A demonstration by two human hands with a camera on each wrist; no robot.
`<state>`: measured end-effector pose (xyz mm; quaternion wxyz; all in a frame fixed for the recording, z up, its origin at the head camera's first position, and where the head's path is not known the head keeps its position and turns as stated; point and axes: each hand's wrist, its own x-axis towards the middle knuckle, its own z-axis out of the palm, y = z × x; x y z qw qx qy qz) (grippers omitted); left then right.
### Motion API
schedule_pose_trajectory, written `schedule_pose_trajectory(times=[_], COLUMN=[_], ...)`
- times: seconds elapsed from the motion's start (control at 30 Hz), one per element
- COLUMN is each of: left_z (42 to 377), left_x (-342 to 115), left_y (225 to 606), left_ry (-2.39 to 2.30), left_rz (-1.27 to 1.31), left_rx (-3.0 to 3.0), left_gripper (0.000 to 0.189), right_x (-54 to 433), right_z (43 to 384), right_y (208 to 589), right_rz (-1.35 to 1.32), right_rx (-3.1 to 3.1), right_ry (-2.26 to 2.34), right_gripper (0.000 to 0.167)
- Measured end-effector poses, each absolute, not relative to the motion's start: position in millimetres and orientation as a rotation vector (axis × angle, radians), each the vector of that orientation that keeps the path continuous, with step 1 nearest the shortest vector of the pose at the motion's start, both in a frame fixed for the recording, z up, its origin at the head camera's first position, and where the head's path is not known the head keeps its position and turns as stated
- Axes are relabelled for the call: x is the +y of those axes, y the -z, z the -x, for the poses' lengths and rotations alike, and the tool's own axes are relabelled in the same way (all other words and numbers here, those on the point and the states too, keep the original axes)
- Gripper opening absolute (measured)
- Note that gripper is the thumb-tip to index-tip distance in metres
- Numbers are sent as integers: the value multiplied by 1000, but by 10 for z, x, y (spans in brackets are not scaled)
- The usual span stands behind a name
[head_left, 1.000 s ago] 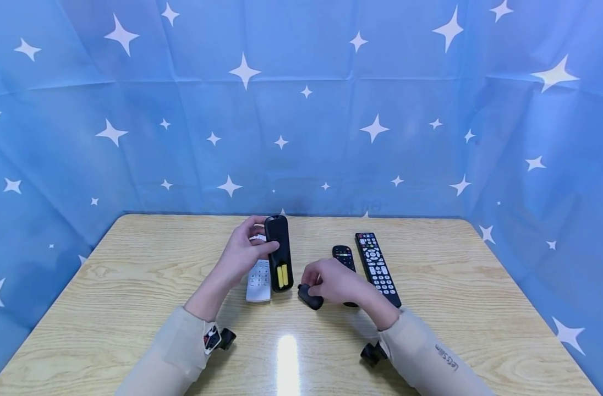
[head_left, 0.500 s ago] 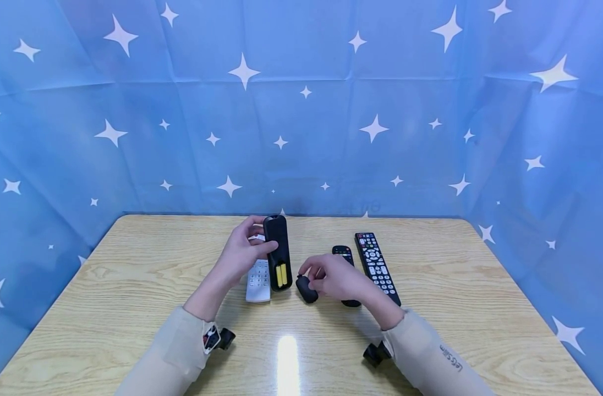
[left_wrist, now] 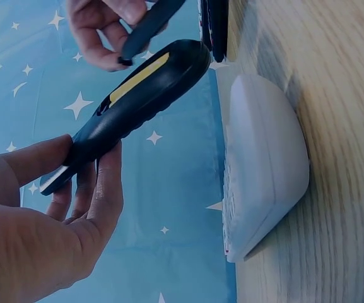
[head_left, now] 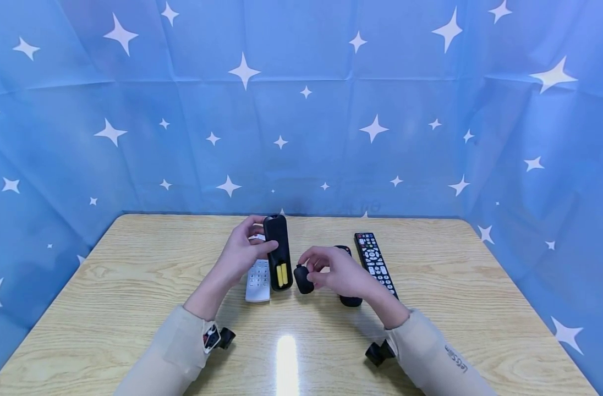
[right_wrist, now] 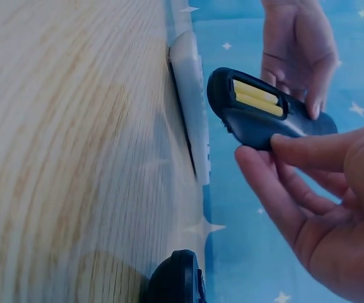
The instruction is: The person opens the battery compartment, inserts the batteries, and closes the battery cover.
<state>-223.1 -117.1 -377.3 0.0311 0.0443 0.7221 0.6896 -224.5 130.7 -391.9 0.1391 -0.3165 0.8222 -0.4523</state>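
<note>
My left hand [head_left: 238, 254] holds a black remote control [head_left: 279, 250] above the table, its back turned up. Two yellow batteries [head_left: 281, 274] lie side by side in the open compartment at its near end. Between the thumb and fingers of my right hand [head_left: 340, 273] is the black battery cover [head_left: 303, 279], just right of the remote and apart from it in the head view. The left wrist view shows the cover [left_wrist: 151, 28] tilted over the batteries [left_wrist: 139, 77]. From the right wrist, the batteries [right_wrist: 257, 98] are plainly visible in the remote.
A white remote [head_left: 258, 281] lies on the wooden table [head_left: 158, 258], partly behind my left hand. To the right are a small black remote [head_left: 351, 301], mostly covered by my right hand, and a longer black remote [head_left: 376, 261]. A blue star-patterned cloth [head_left: 301, 159] hangs behind.
My right hand has raised the battery cover up and slightly left, turning it more upright alongside the remote's compartment end. My left hand and its remote have barely moved.
</note>
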Motion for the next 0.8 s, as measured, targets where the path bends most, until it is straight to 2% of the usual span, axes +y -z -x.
schedule_pose_trajectory(times=[0.8], left_z=[2223], left_x=[-1133], left_y=[3767], left_ry=[-2146], left_rz=[-160], left_rx=[2174], left_gripper=[48], right_x=[1216], right_z=[2172], right_y=[3961], right_rz=[1047], right_rx=[2286], right_ry=[1576], right_gripper=[24])
